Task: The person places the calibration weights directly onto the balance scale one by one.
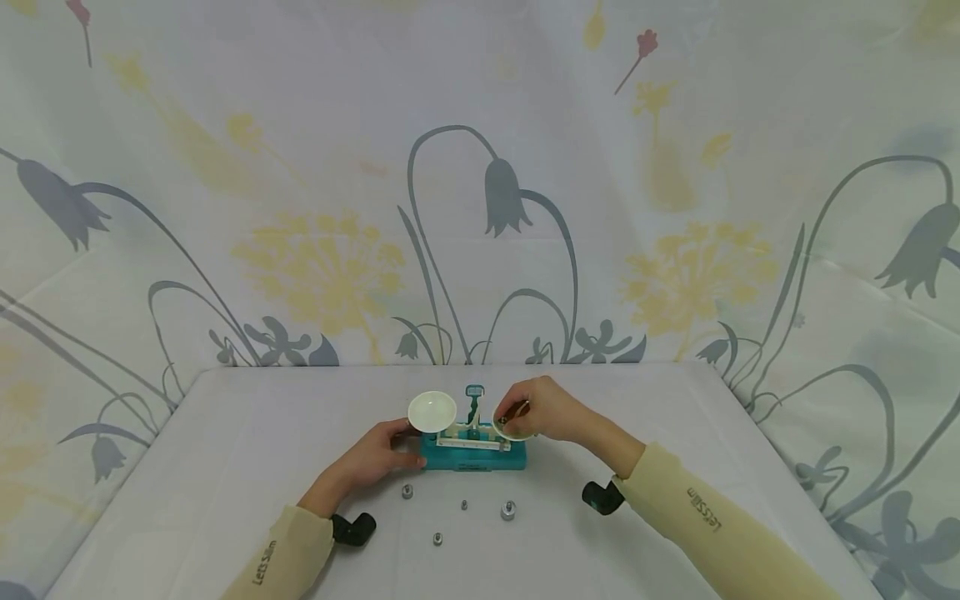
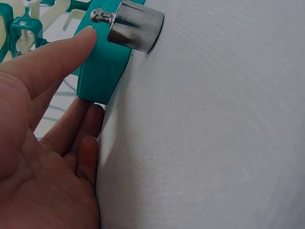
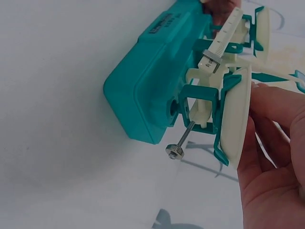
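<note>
Head view: your scale (image 1: pixel 472 458) sits on the tabletop (image 1: pixel 262 433), left pan (image 1: pixel 432 412) plain to see. Your left hand (image 1: pixel 375 457) has hold of the scale's left end. Your right hand (image 1: pixel 551 408) is at the right pan (image 1: pixel 513 435), fingers bunched over it, but I honestly can't tell if they're pinching anything. Four weights (image 1: pixel 508 510) stand spread out on your side of the scale, and a flowery cloth (image 1: pixel 465 275) hangs behind it.

Left wrist view: yep, you're clamped on the scale, thumb against the front of its base and the other fingers curled behind. One of the weights shows just in front of it.

Right wrist view: the right pan hides your right fingertips, so no help on that grip. A metal nut (image 3: pixel 175 151) pokes out from the scale's right end, and the slider (image 3: pixel 212 58) sits toward that same end.
</note>
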Tool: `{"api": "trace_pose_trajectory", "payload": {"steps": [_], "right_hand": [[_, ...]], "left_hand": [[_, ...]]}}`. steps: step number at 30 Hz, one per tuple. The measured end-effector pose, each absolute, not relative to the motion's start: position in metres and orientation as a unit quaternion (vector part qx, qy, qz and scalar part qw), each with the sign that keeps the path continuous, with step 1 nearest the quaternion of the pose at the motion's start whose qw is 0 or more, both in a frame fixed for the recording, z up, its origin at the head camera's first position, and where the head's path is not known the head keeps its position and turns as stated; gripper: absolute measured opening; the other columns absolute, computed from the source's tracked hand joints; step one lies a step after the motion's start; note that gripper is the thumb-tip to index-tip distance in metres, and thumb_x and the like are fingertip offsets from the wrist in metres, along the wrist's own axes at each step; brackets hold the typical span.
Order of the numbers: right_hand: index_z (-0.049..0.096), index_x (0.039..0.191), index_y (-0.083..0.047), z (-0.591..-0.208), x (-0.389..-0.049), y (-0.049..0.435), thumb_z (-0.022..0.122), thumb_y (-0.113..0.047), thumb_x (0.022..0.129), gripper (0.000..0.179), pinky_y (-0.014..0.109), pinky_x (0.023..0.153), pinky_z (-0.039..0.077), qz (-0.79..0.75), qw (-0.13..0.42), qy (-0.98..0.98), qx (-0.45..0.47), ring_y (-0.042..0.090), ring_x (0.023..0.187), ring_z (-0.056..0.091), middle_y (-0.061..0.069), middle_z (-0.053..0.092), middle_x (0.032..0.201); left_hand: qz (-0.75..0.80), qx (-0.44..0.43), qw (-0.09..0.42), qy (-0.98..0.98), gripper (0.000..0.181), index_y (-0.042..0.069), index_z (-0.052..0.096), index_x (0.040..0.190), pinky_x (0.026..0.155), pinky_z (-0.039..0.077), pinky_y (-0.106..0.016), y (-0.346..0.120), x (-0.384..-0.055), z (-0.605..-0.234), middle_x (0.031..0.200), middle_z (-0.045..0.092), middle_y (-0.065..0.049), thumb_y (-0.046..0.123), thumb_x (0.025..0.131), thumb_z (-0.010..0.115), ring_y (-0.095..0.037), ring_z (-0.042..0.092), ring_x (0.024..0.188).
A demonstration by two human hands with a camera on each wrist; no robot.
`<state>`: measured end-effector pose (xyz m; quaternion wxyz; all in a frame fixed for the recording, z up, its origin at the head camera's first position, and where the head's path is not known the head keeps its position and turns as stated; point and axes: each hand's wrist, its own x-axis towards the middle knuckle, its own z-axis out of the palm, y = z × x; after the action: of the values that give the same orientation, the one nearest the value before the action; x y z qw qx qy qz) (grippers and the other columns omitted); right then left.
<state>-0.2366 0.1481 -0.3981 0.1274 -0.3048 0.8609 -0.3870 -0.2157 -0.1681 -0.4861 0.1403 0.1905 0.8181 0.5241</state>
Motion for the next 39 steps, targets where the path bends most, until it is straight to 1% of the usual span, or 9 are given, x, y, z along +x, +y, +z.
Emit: {"api": "trace_pose_trajectory", "payload": {"steps": [14,21,28,32,39], "right_hand": [[0.074,0.098,-0.009,-0.393,-0.234,0.151,0.074,-0.001,0.086,0.014,0.029,0.076,0.055,-0.383,0.121,0.863,-0.307,0.014,0.086,0.065,-0.003,0.070,0.094],[0.074,0.099,-0.008,-0.394,-0.235,0.153,0.074,-0.003,0.087,0.013,0.029,0.078,0.055,-0.382,0.110,0.863,-0.312,0.014,0.086,0.064,-0.002,0.070,0.095],[0.074,0.103,-0.008,-0.396,-0.237,0.156,0.074,-0.004,0.088,0.015,0.026,0.079,0.055,-0.381,0.089,0.866,-0.312,0.013,0.087,0.063,-0.003,0.069,0.095],[0.074,0.105,-0.006,-0.395,-0.236,0.158,0.073,-0.001,0.088,0.017,0.027,0.079,0.055,-0.392,0.079,0.859,-0.319,0.014,0.089,0.064,-0.001,0.070,0.096],[0.073,0.106,-0.003,-0.390,-0.232,0.159,0.072,-0.003,0.089,0.017,0.027,0.080,0.055,-0.417,0.073,0.849,-0.318,0.016,0.091,0.064,0.003,0.071,0.100]], "left_hand": [[0.520,0.187,0.136,0.822,0.053,0.001,0.059,0.132,0.112,0.029,-0.058,-0.167,-0.214,-0.486,0.129,0.062,-0.012,0.013,0.084,0.079,-0.039,0.046,0.132],[0.515,0.181,0.135,0.827,0.053,0.000,0.059,0.132,0.111,0.031,-0.058,-0.166,-0.213,-0.484,0.129,0.062,-0.012,0.013,0.085,0.079,-0.039,0.047,0.131],[0.517,0.187,0.134,0.824,0.054,0.001,0.059,0.132,0.111,0.030,-0.058,-0.167,-0.213,-0.485,0.129,0.062,-0.011,0.015,0.085,0.079,-0.038,0.047,0.130],[0.520,0.190,0.133,0.822,0.054,0.001,0.059,0.132,0.111,0.030,-0.058,-0.167,-0.213,-0.486,0.129,0.062,-0.012,0.014,0.084,0.079,-0.038,0.048,0.130],[0.519,0.190,0.132,0.823,0.055,0.000,0.058,0.133,0.111,0.031,-0.058,-0.167,-0.214,-0.485,0.130,0.062,-0.012,0.015,0.085,0.079,-0.038,0.048,0.130]]}}
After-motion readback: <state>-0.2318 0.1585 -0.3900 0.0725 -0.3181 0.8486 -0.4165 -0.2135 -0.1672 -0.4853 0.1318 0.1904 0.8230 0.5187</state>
